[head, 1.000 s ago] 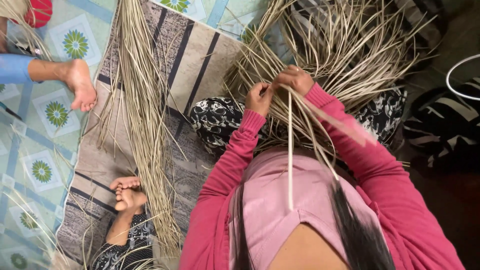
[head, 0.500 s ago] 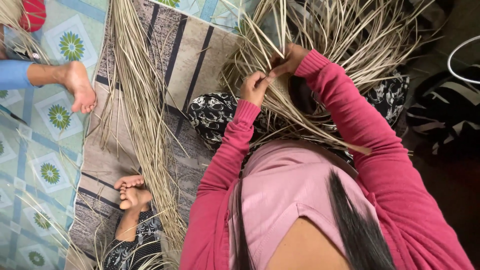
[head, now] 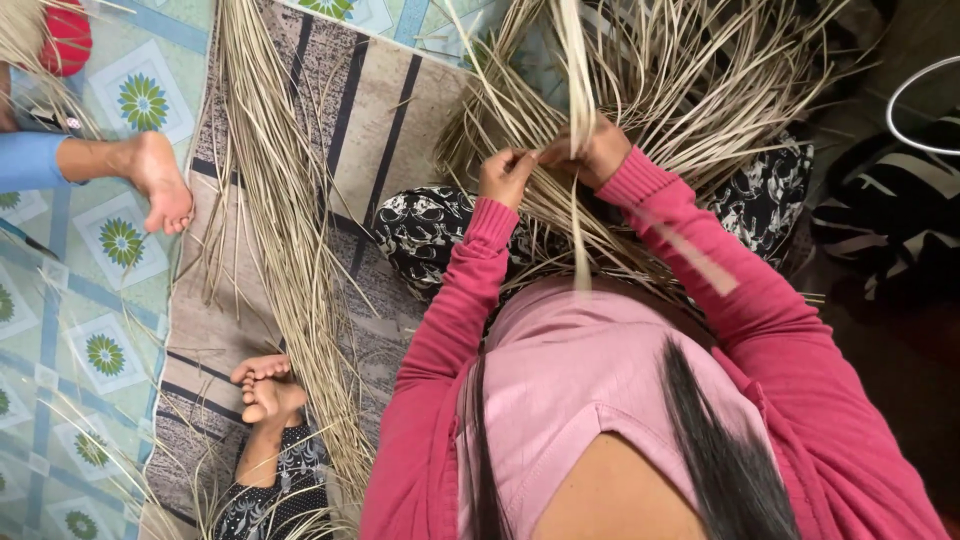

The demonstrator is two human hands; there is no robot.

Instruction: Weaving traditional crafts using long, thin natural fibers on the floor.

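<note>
- Closest to the camera is the person's pink top [head: 570,400], with a dark strand of hair [head: 715,450] lying over it.
- Two arms in deep pink sleeves [head: 455,310] reach away from the body toward the middle of the picture.
- The left hand [head: 507,175] is pinched shut on thin pale straw strips [head: 530,160].
- The right hand [head: 595,150] is closed around one long flat straw strip [head: 577,70]. That strip runs straight up past the top of the picture and also hangs down to the pink top.
- The two hands sit just beside each other, almost touching, over the person's lap.
- Under the hands is a black and white patterned cloth [head: 430,235] on the person's legs.
- Past the hands a big fan of loose straw [head: 700,80] spreads out in all directions. The strips the hands hold are part of this fan.
- To the left, a long bundle of straw [head: 285,230] lies on a striped brown mat [head: 385,110].
- Low on the left, two small feet [head: 262,385] of another person rest beside the bundle.
- Far left, another person's bare foot [head: 160,180] and blue sleeve [head: 30,160] lie on a floor cover [head: 90,290] with flower squares.
- At the far right edge there is a white curved ring [head: 915,100] on the dark floor.
</note>
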